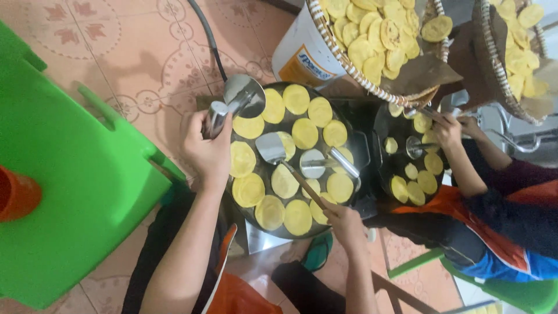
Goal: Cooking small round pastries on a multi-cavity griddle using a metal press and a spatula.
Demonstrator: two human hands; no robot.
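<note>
Yellow discs [298, 216] crowd the round dark griddle [263, 171], rim to rim, little bare room between. The right hand [343, 224] grips a wooden-handled spatula [271, 147]; the left hand [207, 151] clasps a steel press [244, 96] over the rim. Beyond, 1 woven tray [349, 70] overhangs.

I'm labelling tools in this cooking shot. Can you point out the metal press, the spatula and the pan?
press [244, 96], head view, on its round metal disc.
spatula [271, 147], head view, on its flat metal blade.
pan [353, 114], head view, on the bare dark rim at its upper right.
</note>
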